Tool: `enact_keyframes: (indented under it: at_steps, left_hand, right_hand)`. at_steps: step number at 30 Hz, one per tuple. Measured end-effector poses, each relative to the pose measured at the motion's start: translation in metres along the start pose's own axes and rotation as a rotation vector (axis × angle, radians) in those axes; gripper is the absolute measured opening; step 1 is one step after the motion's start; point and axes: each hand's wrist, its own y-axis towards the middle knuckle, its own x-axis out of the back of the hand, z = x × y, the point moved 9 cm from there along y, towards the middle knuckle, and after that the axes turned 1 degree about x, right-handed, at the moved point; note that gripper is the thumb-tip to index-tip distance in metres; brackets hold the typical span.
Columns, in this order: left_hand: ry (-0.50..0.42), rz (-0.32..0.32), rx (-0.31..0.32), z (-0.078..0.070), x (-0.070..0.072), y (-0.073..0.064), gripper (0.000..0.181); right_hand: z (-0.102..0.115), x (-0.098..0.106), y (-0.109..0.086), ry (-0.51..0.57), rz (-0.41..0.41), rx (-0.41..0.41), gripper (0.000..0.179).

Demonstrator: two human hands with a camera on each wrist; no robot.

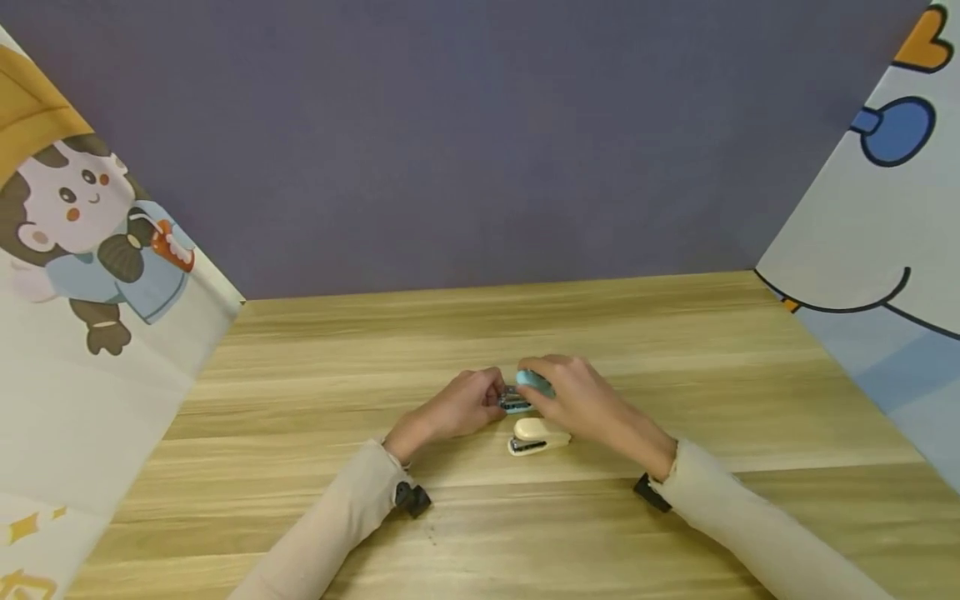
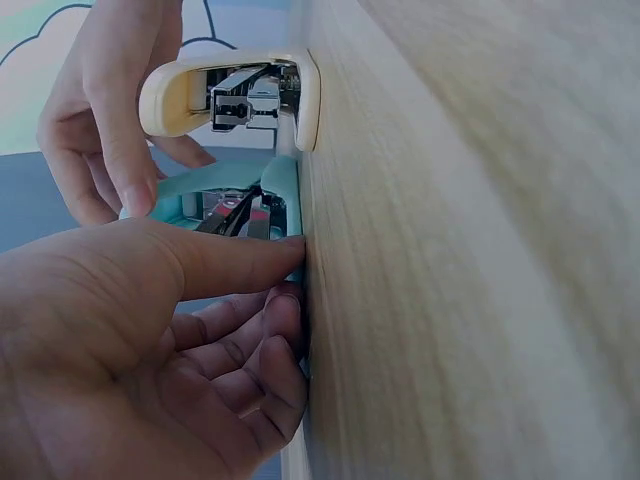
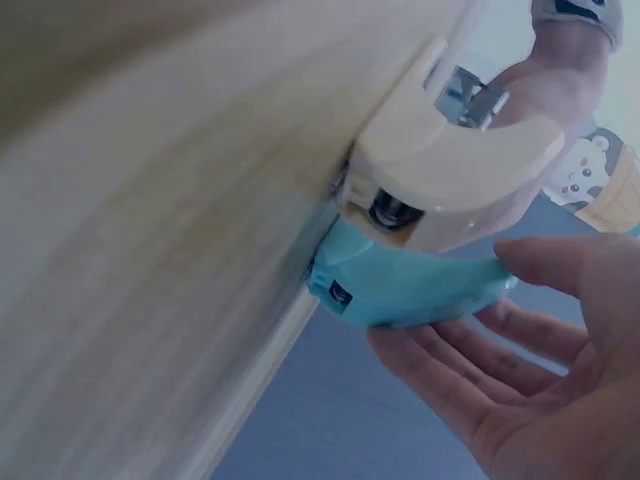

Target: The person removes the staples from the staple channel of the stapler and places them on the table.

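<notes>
A light-blue stapler (image 1: 536, 382) lies on the table between both hands, its top raised away from its base. My left hand (image 1: 467, 403) pinches the front end of the base between thumb and fingers. From the other side, my right hand (image 1: 588, 402) holds the raised top, thumb and fingers on either side of it, as the right wrist view shows. Metal parts show inside the stapler's gap in the left wrist view. Closer to me, a cream stapler (image 1: 537, 434) stands on the table, touched by neither hand.
The wood-grain table (image 1: 480, 533) runs back to a dark grey-blue panel (image 1: 480, 150). Side panels with cartoon prints stand at left (image 1: 112, 400) and right (image 1: 862, 225). Each wrist carries a black strap mount.
</notes>
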Motion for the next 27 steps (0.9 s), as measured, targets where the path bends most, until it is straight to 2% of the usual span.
enact_keyframes:
  at_steps: [6,15,23,27]
  left_hand:
    - [-0.007,-0.003,-0.009,-0.003,-0.002,-0.001,0.018]
    - [0.008,0.002,-0.021,-0.004,-0.002,0.002,0.018]
    - [0.003,-0.028,-0.018,-0.002,0.001,0.002,0.018]
    - [-0.001,-0.027,-0.019,-0.002,0.002,0.001,0.017]
  right_hand:
    - [-0.009,0.002,-0.006,0.072,-0.033,-0.050,0.028]
    - [-0.022,0.011,-0.011,0.262,-0.079,-0.116,0.020]
    - [-0.030,0.014,-0.017,0.344,-0.093,-0.172,0.020]
    - [-0.033,0.016,-0.019,0.343,-0.108,-0.187,0.017]
